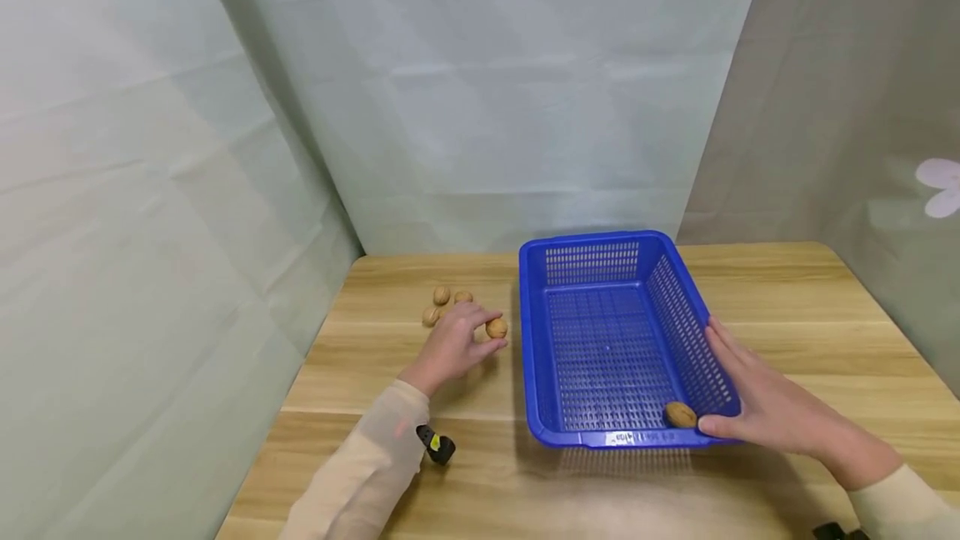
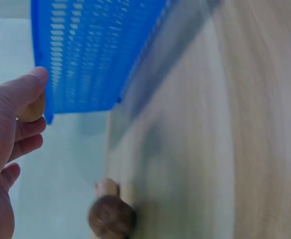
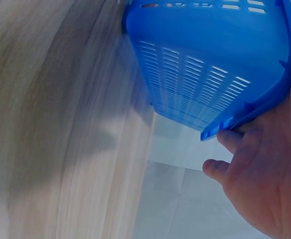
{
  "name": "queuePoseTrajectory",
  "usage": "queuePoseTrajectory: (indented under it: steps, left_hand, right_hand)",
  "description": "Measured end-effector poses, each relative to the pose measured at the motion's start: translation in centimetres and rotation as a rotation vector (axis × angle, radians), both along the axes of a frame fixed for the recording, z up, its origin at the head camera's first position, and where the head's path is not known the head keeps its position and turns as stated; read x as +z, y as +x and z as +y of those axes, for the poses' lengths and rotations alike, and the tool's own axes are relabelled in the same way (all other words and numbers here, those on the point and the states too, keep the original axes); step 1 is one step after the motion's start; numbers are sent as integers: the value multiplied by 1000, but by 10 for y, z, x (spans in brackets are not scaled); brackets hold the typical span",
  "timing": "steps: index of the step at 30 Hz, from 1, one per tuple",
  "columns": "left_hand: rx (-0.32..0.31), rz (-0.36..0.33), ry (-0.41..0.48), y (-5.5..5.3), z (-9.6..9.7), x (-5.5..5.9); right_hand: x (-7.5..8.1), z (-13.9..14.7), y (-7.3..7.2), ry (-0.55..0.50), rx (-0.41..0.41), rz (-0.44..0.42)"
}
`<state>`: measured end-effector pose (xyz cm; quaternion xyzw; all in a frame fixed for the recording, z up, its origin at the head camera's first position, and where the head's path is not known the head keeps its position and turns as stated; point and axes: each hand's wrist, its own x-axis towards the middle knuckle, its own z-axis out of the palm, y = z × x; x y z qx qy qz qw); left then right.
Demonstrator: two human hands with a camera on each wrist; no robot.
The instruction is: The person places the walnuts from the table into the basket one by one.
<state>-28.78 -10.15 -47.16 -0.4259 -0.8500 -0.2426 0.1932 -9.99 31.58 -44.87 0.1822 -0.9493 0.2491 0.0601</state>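
A walnut [image 1: 497, 328] is pinched between the thumb and fingers of my left hand [image 1: 453, 342], just left of the blue plastic basket [image 1: 529, 340]. The left wrist view also shows this walnut [image 2: 32, 109], partly covered by the fingers. My right hand [image 1: 772, 402] grips the basket's rim at the near right corner, thumb on the front edge and fingers along the right side. Inside the basket, another walnut [image 1: 681, 415] lies in that same corner. Several walnuts [image 1: 442, 295] rest on the table behind the left hand, some partly hidden by it.
The wood-grain table [image 1: 360, 440] carries everything. Pale cloth [image 1: 510, 107] hangs behind the table and along its left side, with a darker cloth [image 1: 817, 132] at the right. A small black device [image 1: 437, 445] is on the left wrist.
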Motion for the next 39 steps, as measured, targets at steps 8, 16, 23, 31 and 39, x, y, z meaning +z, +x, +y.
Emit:
queuePoseTrajectory:
  steps: [8,16,23,31,39]
  left_hand:
    - [-30,52,54,19,7,31]
    - [-68,58,50,34,20,56]
    - [-121,37,80,45,35,77]
    - [-145,18,68,43,54,87]
    - [-119,-100,5,32,81,97]
  right_hand:
    - [10,-3,0,1,12,-26]
    - [15,-2,-3,17,15,-41]
    - [17,-5,-1,0,5,-52]
    - [16,-8,-9,-39,15,-72]
    - [20,-2,-17,-32,14,-88]
